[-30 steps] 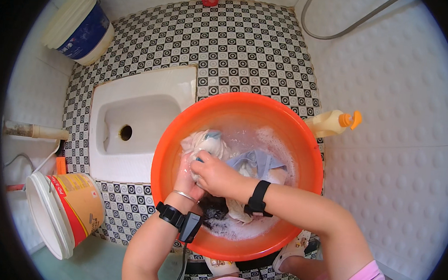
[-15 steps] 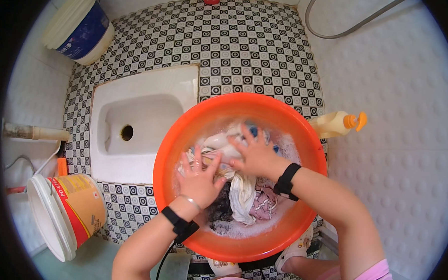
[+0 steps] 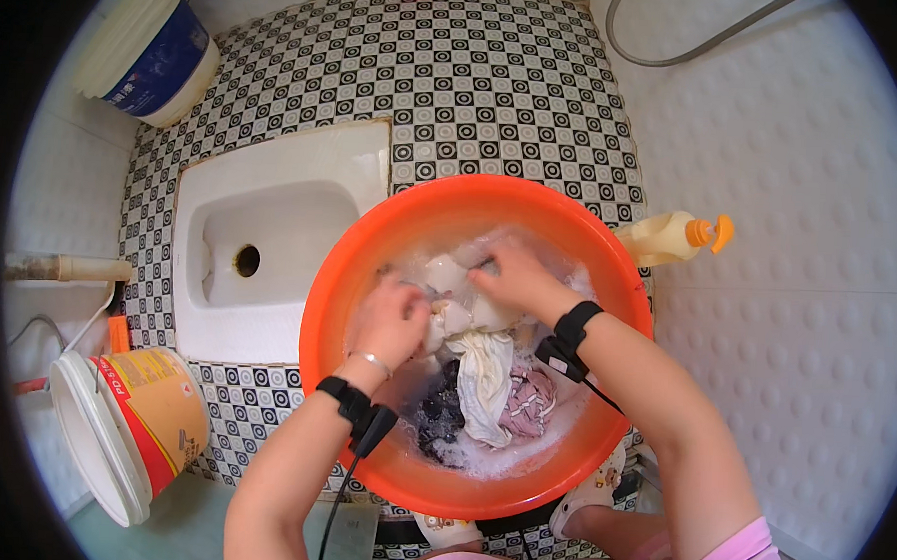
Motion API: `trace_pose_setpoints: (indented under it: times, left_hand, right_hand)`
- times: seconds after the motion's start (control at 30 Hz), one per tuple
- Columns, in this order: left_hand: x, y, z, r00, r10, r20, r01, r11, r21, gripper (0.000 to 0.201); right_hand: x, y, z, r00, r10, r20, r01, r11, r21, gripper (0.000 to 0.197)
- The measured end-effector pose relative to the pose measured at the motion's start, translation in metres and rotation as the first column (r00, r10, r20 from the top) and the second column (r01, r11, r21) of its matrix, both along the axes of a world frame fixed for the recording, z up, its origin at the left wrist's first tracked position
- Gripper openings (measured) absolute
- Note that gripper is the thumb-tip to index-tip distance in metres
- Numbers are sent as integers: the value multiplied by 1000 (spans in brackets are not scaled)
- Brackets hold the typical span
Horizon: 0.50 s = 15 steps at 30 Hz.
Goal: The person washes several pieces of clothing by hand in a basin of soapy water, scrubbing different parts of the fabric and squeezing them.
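Note:
Both of my hands are in an orange basin (image 3: 331,265) of soapy water and wet laundry. My left hand (image 3: 395,321) has its fingers curled round the near-left part of a wet white garment (image 3: 447,277). On the far right side of the same cloth my right hand (image 3: 519,275) is closed, its thumb bent inward and its fingertips partly hidden. Closer to me lie a cream cloth (image 3: 484,387), a pink cloth with pale lines (image 3: 530,404) and a dark cloth (image 3: 441,412), partly under suds. Black bands circle both wrists.
A cream pump bottle (image 3: 660,239) touches the basin's right side. Left of the basin is a white squat toilet (image 3: 189,314). A tipped bucket (image 3: 167,418) lies near left, and a blue-and-white bucket (image 3: 162,72) stands far left. A grey hose (image 3: 678,62) hangs on the right wall.
My hands have gone from spread flat on the laundry to curled round the white garment. My right hand has moved slightly away from me, and the white cloth is bunched up.

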<state>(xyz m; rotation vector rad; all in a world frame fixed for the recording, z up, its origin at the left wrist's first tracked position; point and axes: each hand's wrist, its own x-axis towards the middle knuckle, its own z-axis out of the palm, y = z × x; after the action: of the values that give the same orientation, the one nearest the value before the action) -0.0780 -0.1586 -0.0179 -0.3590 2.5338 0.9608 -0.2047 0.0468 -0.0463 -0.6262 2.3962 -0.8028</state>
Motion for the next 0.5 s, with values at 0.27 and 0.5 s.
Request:
trace_pose_setpoints:
  times: [0.27, 0.5]
  left_hand:
    - [16, 14, -27, 643, 544, 538, -676, 75, 733, 74]
    - [23, -6, 8, 641, 405, 652, -579, -302, 757, 64]
  right_hand:
    - [41, -59, 11, 984, -180, 11, 176, 969, 172, 94]
    - [92, -75, 62, 990, 144, 2, -129, 890, -437, 34]
